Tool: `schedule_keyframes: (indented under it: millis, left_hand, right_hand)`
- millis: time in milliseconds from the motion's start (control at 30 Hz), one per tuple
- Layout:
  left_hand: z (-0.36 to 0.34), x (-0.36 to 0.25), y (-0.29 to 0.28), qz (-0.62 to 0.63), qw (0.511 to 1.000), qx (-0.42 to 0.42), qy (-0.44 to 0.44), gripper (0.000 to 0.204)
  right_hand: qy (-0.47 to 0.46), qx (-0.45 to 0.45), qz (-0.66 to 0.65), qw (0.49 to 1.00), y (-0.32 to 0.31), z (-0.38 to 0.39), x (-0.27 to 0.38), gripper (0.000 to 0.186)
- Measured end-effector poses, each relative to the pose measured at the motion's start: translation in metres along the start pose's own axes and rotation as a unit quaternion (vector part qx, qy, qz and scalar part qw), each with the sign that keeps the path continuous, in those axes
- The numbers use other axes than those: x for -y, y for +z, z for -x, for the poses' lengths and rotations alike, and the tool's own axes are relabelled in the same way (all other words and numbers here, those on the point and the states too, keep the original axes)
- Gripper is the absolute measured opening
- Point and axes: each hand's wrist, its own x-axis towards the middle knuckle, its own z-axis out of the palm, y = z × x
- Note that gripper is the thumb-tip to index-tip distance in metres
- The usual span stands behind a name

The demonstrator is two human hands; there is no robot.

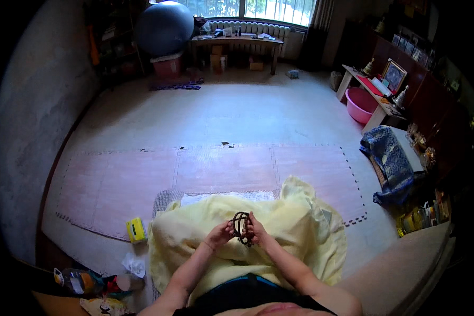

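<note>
Head view: a dark looped strand (pixel 242 228) held upright in the picture between two bare hands
Its long axis runs away from the body, across the gap between the left hand (pixel 220 234) and right hand (pixel 257 232), over a pale yellow cloth (pixel 184 226); both hands are partly closed, fingers curled on its opposite sides, so neither is clearly nearer, though exact fingertip contact is too small to tell

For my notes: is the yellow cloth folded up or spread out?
Spread out, with wrinkles: the yellow cloth reaches well past the left hand on one side and the right hand on the other.
</note>
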Motion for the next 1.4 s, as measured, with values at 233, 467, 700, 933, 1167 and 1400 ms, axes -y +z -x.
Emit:
schedule_keyframes:
  millis: [233, 467, 700, 933, 1167, 1400]
  left_hand:
    - [-0.016, 0.017, -0.017, 0.062, 0.995, -0.081, -0.004, 0.030]
    - [-0.026, 0.020, -0.025, 0.089, 0.980, -0.177, 0.035, 0.037]
    - [-0.024, 0.019, -0.027, 0.125, 0.979, -0.150, 0.051, 0.033]
    - [-0.021, 0.018, -0.016, 0.087, 0.980, -0.172, 0.058, 0.030]
    - [-0.016, 0.020, -0.010, 0.036, 0.980, -0.190, 0.054, 0.025]
    - [-0.012, 0.019, -0.008, 0.048, 0.986, -0.152, 0.044, 0.023]
  right_hand:
    - [0.064, 0.002, -0.002, 0.998, -0.030, -0.016, -0.006, 0.049]
    - [0.075, 0.118, -0.089, 0.986, -0.038, -0.024, -0.013, 0.037]
    - [0.058, 0.082, -0.050, 0.994, -0.014, -0.007, -0.012, 0.029]
    - [0.047, 0.080, -0.079, 0.993, -0.043, -0.025, -0.016, 0.026]
    - [0.028, 0.079, -0.062, 0.995, -0.037, -0.016, -0.014, 0.033]
    - [0.040, 0.129, -0.105, 0.985, -0.037, -0.013, -0.012, 0.037]
